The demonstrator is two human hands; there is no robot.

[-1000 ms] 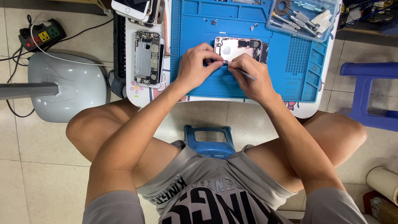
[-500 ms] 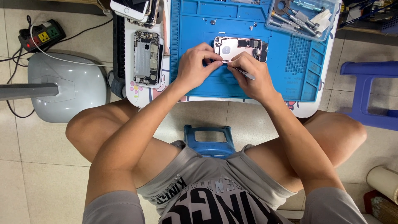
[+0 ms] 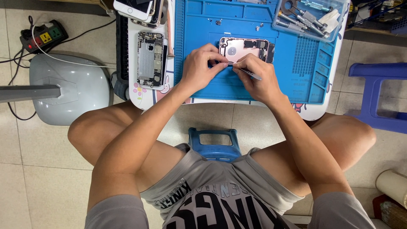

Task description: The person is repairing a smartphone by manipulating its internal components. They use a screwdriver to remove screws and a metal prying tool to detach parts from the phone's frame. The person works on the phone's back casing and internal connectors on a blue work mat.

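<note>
An opened pink phone body [image 3: 246, 47] lies on a blue work mat [image 3: 292, 72] on a small white table. My left hand [image 3: 201, 65] pinches the near edge of the phone body, fingers curled. My right hand [image 3: 256, 78] holds metal tweezers [image 3: 250, 74], their tip at the phone's near edge, close to my left fingertips. The lower half of the phone is hidden under my hands.
A second opened phone [image 3: 150, 59] lies left of the mat, with more phones [image 3: 137, 9] stacked at the back. A clear tray of tools [image 3: 311, 17] sits at the back right. A power strip [image 3: 41, 37], a grey fan base [image 3: 68, 87] and blue stools [image 3: 377, 95] stand around.
</note>
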